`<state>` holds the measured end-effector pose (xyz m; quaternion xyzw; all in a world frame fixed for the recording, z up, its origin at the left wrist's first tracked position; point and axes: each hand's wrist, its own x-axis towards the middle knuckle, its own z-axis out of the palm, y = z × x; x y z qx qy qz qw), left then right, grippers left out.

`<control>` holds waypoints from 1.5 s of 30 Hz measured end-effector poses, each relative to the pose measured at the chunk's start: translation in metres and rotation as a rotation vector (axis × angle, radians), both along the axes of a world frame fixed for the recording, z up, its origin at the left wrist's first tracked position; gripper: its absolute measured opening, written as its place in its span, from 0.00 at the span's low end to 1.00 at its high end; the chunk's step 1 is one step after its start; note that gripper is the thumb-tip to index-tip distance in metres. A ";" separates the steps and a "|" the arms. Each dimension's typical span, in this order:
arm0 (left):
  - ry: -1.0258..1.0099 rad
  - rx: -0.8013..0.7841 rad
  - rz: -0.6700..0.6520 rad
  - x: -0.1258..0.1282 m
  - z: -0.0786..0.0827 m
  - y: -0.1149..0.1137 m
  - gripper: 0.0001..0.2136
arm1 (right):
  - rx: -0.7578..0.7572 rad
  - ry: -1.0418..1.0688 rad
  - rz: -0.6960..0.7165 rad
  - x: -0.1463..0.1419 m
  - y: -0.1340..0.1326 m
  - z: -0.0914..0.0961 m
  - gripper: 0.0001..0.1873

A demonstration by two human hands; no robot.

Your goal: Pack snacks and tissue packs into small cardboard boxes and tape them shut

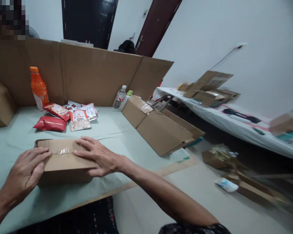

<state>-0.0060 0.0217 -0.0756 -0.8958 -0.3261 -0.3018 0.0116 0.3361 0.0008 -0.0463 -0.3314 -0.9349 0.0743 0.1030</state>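
Note:
A closed cardboard box (68,161) sits near the front edge of the table, with a strip of clear tape across the seam on its top. My left hand (26,170) grips its left end, fingers over the top and thumb at the edge. At the right end, my right hand (97,157) holds the box with fingers spread on the top and thumb lower at the side. Just behind the box lie a red packet (51,124), a red and white packet (58,111), a white and orange pouch (80,120) and several white sachets (90,110).
An orange bottle (39,89) and a clear water bottle (119,97) stand by an upright cardboard screen (97,74). A larger open carton (164,131) lies at the table's right; another cardboard box (1,107) is at left. Farther right, a white-covered table (205,113) holds cartons.

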 end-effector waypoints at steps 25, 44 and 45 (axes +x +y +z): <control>0.298 -0.143 0.015 0.095 -0.106 0.040 0.22 | 0.247 0.049 -1.441 0.241 0.130 -0.040 0.32; 0.061 -0.202 0.320 0.041 -0.028 0.047 0.20 | -0.026 0.184 -0.151 -0.047 0.050 -0.169 0.25; 0.028 -0.190 0.387 0.019 -0.015 0.063 0.21 | -0.026 0.191 -0.124 -0.049 0.046 -0.169 0.25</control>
